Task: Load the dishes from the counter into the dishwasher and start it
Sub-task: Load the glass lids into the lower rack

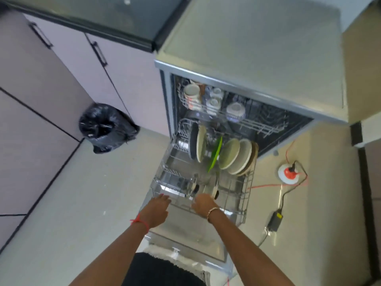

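The dishwasher [257, 65] stands open with its door [191, 234] folded down. Its lower rack [245, 195] is pulled out over the door. In it stand several plates [228, 153], a green plate [215, 155], a dark pan [193, 141] and two glass lids [194, 183] near the front. The upper rack [266, 124] holds cups [191, 93] and a bowl [235, 111]. My left hand [157, 207] touches the front left edge of the lower rack, fingers fairly straight. My right hand [204, 204] curls over the rack's front rail by a lid knob.
A black rubbish bag [107, 126] sits on the floor left of the dishwasher, against pale cabinets [115, 75]. A red and white socket reel [287, 172], a red cable and a black power adapter [275, 219] lie on the floor to the right.
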A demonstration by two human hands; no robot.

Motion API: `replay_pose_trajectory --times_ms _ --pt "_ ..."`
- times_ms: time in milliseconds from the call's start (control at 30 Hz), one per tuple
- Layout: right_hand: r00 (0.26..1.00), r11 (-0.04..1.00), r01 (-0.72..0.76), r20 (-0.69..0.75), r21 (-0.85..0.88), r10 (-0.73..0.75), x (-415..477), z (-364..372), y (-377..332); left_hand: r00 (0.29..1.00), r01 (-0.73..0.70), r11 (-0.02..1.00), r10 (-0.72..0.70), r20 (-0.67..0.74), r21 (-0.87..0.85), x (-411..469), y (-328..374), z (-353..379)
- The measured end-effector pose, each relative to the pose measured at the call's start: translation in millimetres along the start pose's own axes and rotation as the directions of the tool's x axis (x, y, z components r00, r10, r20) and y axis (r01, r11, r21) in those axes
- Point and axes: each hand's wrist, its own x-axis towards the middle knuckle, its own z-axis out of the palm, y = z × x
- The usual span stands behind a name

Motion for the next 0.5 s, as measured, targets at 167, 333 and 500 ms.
replay_pose_trajectory --times_ms 167,333,500 --pt "0.992 0.968 0.117 -0.009 -0.222 -0.122 -17 11 -84 0.990 0.016 1.000 -0.013 -0.142 0.018 -49 -45 -37" --pt "0.968 0.922 0.234 -0.019 -0.310 -0.252 -11 28 -190 0.987 0.031 0.999 -0.035 -0.158 -0.026 -98 -115 -55" --pt "0.913 0.868 0.309 -0.136 -0.390 -0.386 -3 55 -293 0.939 0.136 0.990 -0.136 -0.317 -0.024 -156 -211 -72"
